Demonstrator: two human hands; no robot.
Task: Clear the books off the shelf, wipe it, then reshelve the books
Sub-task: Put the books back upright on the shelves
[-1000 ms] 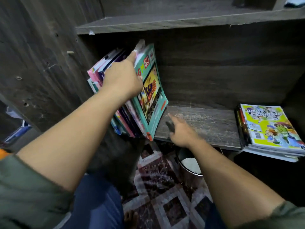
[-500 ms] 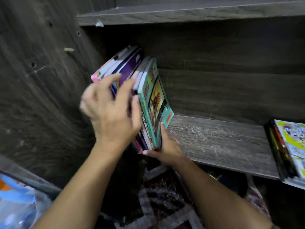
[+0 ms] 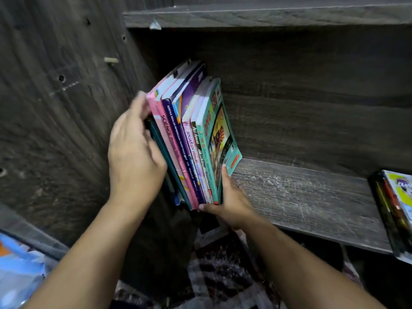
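Observation:
Several upright books [image 3: 191, 141] lean left at the left end of the dark wooden shelf [image 3: 301, 197], spines toward me. The outermost on the right is a teal book [image 3: 219, 139]. My left hand [image 3: 136, 150] holds the left side of the stack, fingers along the pink book's edge and thumb by the spines. My right hand [image 3: 229, 197] grips the stack's bottom corner, thumb on the teal cover and fingers beneath. The bottoms of the books hang slightly past the shelf's front edge.
A flat pile of books [image 3: 396, 210] with a yellow-green cover lies at the shelf's right end. Another shelf board [image 3: 267, 14] runs above, and the cabinet's side panel [image 3: 66, 108] stands at the left. A patterned mat [image 3: 223, 275] covers the floor below, with blue plastic items [image 3: 17, 275] at the bottom left.
My left hand slid from the top of the books to the stack's left side. My right hand left the bare shelf and took hold of the stack's bottom corner. The books now stand straighter.

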